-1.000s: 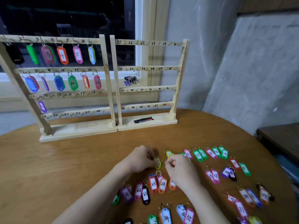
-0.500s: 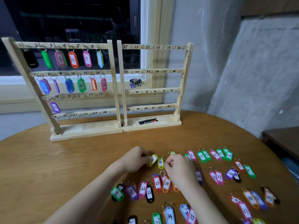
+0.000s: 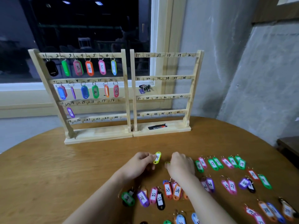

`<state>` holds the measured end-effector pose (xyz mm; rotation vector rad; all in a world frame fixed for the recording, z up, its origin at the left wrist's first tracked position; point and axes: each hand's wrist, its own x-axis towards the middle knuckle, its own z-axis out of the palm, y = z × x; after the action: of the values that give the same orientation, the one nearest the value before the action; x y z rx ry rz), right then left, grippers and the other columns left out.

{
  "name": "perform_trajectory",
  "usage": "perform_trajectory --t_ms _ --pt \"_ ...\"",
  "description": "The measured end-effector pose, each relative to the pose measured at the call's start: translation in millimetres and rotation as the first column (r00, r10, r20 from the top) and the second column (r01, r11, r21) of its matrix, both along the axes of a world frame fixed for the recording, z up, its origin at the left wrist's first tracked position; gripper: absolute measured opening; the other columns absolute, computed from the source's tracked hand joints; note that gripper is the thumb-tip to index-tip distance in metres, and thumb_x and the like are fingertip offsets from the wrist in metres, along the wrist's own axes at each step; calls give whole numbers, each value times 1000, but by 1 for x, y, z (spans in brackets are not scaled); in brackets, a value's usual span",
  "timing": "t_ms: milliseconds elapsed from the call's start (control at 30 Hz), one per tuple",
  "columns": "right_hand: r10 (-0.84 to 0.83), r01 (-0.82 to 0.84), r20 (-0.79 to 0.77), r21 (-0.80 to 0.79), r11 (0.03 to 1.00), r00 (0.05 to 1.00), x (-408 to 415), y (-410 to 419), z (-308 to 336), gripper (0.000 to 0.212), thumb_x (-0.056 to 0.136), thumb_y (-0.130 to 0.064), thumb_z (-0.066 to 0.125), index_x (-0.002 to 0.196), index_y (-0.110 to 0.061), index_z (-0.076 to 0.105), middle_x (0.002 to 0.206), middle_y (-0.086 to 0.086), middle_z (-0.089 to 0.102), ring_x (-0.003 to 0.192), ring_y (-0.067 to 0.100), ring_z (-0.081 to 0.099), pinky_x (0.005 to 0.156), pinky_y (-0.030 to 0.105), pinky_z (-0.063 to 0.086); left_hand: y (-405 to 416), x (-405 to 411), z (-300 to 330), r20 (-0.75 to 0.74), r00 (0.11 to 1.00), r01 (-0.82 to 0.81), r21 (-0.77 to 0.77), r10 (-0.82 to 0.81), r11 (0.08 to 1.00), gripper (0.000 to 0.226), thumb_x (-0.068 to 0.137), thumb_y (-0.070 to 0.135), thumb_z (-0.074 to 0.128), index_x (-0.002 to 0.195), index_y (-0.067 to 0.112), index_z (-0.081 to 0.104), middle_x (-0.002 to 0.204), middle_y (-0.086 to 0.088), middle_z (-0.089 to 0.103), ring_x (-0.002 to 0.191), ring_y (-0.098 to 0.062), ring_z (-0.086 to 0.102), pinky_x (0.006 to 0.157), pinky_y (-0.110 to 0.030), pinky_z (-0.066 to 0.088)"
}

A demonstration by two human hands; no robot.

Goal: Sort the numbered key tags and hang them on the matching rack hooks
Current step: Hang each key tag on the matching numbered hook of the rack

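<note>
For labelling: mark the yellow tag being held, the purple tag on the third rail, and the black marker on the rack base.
yellow tag (image 3: 157, 157): head view, white label.
purple tag (image 3: 70, 112): head view, body.
black marker (image 3: 157, 127): head view, barrel middle.

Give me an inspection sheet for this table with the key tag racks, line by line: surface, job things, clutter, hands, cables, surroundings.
Surface: round wooden table, no damage seen.
Job's things: left rack has tags on hooks 1 to 13, the remaining hooks bare; right rack has no tags; loose tags lie in rows at the near right.
Clutter: black packet on the right rack's base; key bunch on the sill behind.
Hands: left hand pinches a yellow tag; right hand curled over a green tag, grip unclear.
Cables: nothing seen.
Surroundings: dark window, grey wall.
</note>
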<state>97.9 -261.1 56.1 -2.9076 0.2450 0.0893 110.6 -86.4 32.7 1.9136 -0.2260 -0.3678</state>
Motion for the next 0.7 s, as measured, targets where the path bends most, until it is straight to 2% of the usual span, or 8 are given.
perform_trajectory --t_ms 67,167,300,367,433,567,633,700 --pt "22 -22 -17 -2 1000 1000 4 1 -1 16 99 -30 62 109 -18 66 114 3 70 110 25 64 104 38 45 1 -1 0 -8 1000 -5 -56 4 998 45 101 44 53 97 1 68 80 1 69 73 -13 51 80 -32 42" --pt "35 -34 -15 35 999 999 6 5 -3 13 98 -30 64 104 -20 69 103 1 71 97 22 67 90 38 54 5 -2 0 -52 998 -35 -134 28 990 35 101 37 56 95 5 70 81 -3 67 74 -16 49 75 -31 40" --pt "22 -29 37 201 979 999 10 7 -7 10 100 -35 60 100 -25 64 95 -4 67 90 18 63 69 32 51 18 3 1 -49 998 -56 -154 49 987 20 100 20 59 106 4 70 83 -3 65 76 -15 55 74 -26 45" --pt "23 -44 74 295 954 997 14 11 -7 6 101 -33 59 97 -30 62 90 -9 69 91 14 61 71 33 53 30 6 1 -11 997 -73 -162 73 984 16 100 14 60 110 7 71 92 0 72 83 -10 62 79 -22 49" --pt "54 -89 97 412 907 994 19 18 -5 7 103 -29 55 97 -31 60 83 -11 72 89 10 64 76 33 54 42 7 4 10 991 -129 -178 133 976 16 100 12 59 110 12 72 89 5 72 80 -7 61 74 -19 48" --pt "109 -155 111 643 750 988 28 43 10 15 105 -17 50 104 -20 65 73 -5 73 68 9 67 72 28 55 70 9 11 28 970 -230 -204 241 952 18 102 14 57 106 12 75 79 6 66 71 -8 51 67 -23 42" --pt "137 -178 114 688 703 984 33 61 16 20 105 -13 47 99 -16 66 67 -4 70 58 6 64 66 26 51 85 10 14 -22 958 -280 -270 284 921 19 103 16 55 101 12 74 72 4 58 64 -10 48 63 -25 39" --pt "163 -198 118 713 672 980 35 80 21 23 105 -13 46 92 -16 65 62 -4 63 54 6 60 61 25 46 103 13 18 -56 932 -359 -268 357 894 22 106 15 48 94 13 66 71 1 51 59 -10 44 61 -28 36"
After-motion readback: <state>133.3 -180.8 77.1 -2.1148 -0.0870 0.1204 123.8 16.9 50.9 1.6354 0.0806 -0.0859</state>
